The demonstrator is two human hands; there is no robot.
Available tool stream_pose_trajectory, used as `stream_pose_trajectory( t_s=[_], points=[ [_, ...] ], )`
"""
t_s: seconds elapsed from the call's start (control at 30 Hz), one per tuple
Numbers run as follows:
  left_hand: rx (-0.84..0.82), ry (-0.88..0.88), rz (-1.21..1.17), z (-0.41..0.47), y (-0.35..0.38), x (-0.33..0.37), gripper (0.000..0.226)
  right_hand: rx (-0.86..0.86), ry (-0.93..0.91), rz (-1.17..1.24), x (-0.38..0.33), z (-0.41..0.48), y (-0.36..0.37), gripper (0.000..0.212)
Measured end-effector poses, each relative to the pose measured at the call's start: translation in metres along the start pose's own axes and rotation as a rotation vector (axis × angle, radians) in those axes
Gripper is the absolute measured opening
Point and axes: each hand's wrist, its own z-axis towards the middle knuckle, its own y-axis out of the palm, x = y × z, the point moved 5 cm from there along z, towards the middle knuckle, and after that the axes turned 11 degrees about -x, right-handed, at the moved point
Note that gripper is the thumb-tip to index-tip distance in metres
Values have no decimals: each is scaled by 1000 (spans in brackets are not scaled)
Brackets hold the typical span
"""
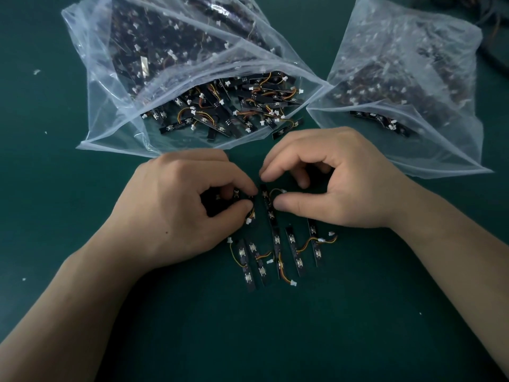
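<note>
My left hand (176, 208) has its fingers curled round a small black circuit strip (243, 195) with a short wire and a white plug, most of it hidden under the fingers. My right hand (330, 183) is beside it, its thumb and forefinger pinching another black strip (267, 205) that lies lengthways on the green mat (248, 340). Just below both hands, several more black strips (278, 252) with orange and yellow wires lie side by side in a row.
A big clear plastic bag (176, 78) lies open behind my hands, with many of the same strips spilling toward its mouth. A second clear bag (407, 86) of strips lies at the right. Dark cables (493, 20) sit at the far right corner.
</note>
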Motion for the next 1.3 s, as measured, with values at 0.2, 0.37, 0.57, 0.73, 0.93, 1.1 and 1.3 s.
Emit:
stream_pose_trajectory(
  t_s=[0.2,0.37,0.57,0.73,0.93,1.1,1.3],
  points=[
    [0,-17,2,0,0,1,10,-22,59,-7,0,1,0,22],
    [-1,-17,-2,0,0,1,10,32,0,-9,-5,0,-1,18],
    [15,-26,-2,-1,-1,0,18,400,105,-208,0,-5,-12,15],
    [17,-27,-9,-2,-2,-2,19,334,287,-414,2,-2,-7,41],
    [3,-24,-4,-1,0,-1,14,257,199,-406,-4,0,-5,40],
    [-4,-22,-11,-1,-1,0,13,272,211,-423,1,2,-3,36],
    [-1,-28,-14,-1,0,-1,12,465,118,-304,2,-4,-14,26]
  ],
)
